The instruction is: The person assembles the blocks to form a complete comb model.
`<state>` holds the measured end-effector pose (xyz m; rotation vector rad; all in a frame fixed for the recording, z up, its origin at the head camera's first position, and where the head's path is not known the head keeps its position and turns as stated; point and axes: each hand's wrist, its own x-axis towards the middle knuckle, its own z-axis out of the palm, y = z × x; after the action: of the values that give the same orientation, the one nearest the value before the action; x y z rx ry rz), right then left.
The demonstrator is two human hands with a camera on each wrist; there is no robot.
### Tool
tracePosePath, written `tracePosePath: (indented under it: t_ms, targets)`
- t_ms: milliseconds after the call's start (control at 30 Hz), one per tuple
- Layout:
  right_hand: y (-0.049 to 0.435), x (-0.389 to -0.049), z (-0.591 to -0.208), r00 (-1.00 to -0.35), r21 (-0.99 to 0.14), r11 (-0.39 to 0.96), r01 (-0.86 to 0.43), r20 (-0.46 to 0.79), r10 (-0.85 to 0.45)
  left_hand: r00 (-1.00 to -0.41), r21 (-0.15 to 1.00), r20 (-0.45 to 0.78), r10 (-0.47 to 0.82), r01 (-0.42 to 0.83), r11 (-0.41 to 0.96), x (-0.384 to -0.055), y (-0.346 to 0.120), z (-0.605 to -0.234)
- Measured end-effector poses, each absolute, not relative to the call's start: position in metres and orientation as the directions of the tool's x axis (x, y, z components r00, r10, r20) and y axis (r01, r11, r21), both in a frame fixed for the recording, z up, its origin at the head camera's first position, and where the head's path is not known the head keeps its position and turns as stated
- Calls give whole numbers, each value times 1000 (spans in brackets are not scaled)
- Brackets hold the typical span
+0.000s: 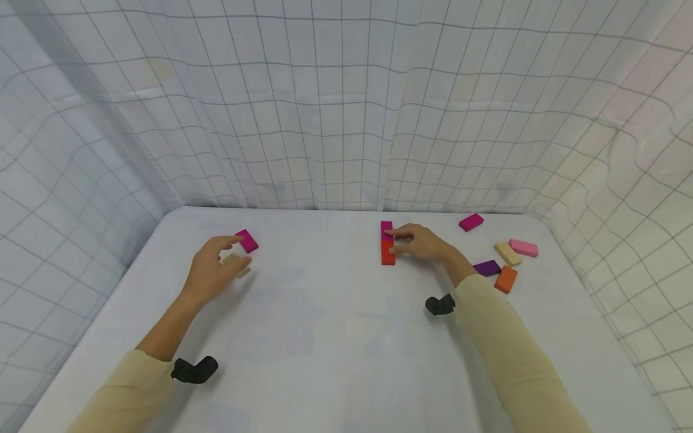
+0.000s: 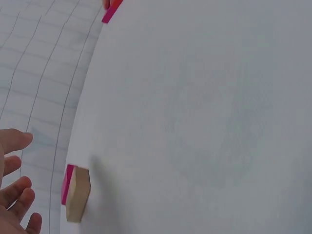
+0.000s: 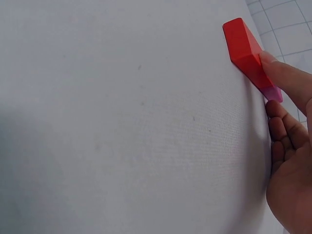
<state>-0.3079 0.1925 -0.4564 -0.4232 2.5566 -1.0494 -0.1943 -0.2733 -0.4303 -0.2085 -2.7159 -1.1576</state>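
Observation:
In the head view my left hand [image 1: 216,270] hovers at the left with thumb and fingers spread apart. Partly hidden beneath it is a tan block [image 1: 244,273], and a magenta block [image 1: 247,241] lies just beyond. The left wrist view shows the tan block [image 2: 79,195] in front of the magenta one, apart from the fingers. My right hand [image 1: 421,242] is beside a red block [image 1: 388,255] and a magenta-purple block [image 1: 386,227] that lie end to end. Its thumb touches the red block [image 3: 243,46]; its fingertips are right at the magenta-purple block [image 3: 274,94].
On the right lie a magenta block [image 1: 471,222], a pink block [image 1: 523,248], a cream block [image 1: 508,254], a dark purple block [image 1: 487,268] and an orange block [image 1: 506,279]. Checked white curtains [image 1: 346,120] enclose the white table [image 1: 335,343] at the back and sides.

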Motion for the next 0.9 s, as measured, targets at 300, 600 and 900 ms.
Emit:
tracePosePath:
  t_ms: [300, 600, 900]
  targets:
    - [192, -307, -453, -899, -723, 682, -109, -222, -378, -999, 660, 42, 14, 38, 750, -197, -305, -446]
    - [188, -305, -452, -898, -739, 667, -94, -227, -377, -1000, 660, 0, 11, 9, 751, -202, -310, -462]
    - [187, -305, -451, -897, -741, 665, -97, -224, -380, -1000, 704, -30, 6, -16, 710, -201, -314, -459]
